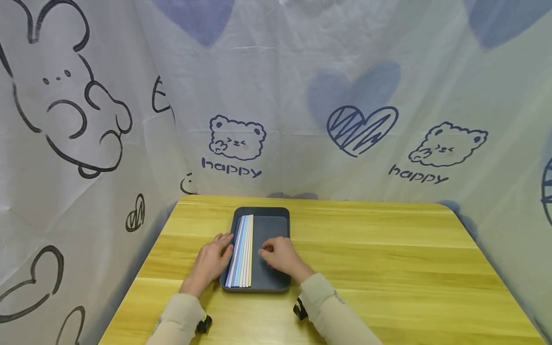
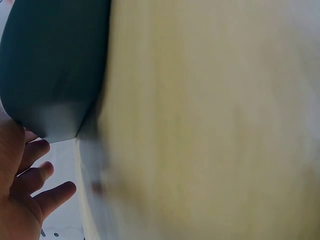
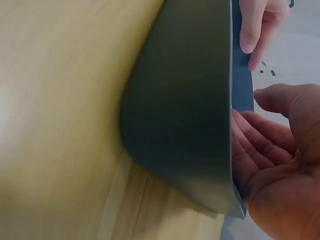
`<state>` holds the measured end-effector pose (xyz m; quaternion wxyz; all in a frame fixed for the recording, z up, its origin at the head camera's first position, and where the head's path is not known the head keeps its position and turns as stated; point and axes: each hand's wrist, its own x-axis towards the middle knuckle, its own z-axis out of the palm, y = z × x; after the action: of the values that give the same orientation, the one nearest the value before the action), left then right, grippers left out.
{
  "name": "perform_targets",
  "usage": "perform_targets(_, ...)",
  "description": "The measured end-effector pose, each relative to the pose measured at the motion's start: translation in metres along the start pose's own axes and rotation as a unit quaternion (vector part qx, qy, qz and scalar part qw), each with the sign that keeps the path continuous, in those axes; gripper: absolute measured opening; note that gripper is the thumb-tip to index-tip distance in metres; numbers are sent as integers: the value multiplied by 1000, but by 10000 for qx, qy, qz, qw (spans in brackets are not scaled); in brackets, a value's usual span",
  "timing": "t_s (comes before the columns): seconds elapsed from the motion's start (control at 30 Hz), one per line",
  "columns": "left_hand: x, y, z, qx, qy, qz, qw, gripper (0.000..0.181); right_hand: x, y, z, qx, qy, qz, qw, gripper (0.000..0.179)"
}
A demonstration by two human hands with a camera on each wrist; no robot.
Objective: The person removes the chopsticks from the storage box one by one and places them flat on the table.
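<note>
In the head view, your left hand (image 1: 210,261) is at the left rim of the dark grey tray (image 1: 270,227), its fingers loose and gripping nothing. Your right hand (image 1: 282,256) is above the tray's right half, with bent fingers. The thin pastel-coloured sticks (image 1: 242,251) lie side by side in the tray's left half; under the tray is the wood-grain table (image 1: 388,254). In the left wrist view, your fingers spread beside the tray's wall. In the right wrist view, your thumb stands apart from the half-bent fingers, the hand relaxed without visible object.
</note>
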<state>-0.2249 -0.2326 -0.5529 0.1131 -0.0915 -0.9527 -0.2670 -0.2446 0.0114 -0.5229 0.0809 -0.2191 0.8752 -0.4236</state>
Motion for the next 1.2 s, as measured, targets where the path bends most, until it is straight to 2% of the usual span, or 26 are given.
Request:
perform_targets(0.13, 0, 0, -1, 4, 23, 15, 10000, 43, 1, -5, 5, 314, -28, 254, 9992, 25)
perform_targets(0.37, 0, 2, -1, -37, -6, -90, 10000, 42, 6, -8, 17, 384, 27, 527, 9979, 19)
perform_targets(0.67, 0, 1, 0, -29, 54, -47, 10000, 42, 13, -5, 31, 671, 102, 908, 9935, 17)
perform_targets(0.9, 0, 1, 0, -72, 99, -76, 9999, 42, 14, -8, 35, 655, 127, 987, 9929, 19)
perform_targets(1.2, -2, 2, 0, -153, 69, -86, 9998, 44, 14, -12, 43, 810, 612, 1411, 9848, 23)
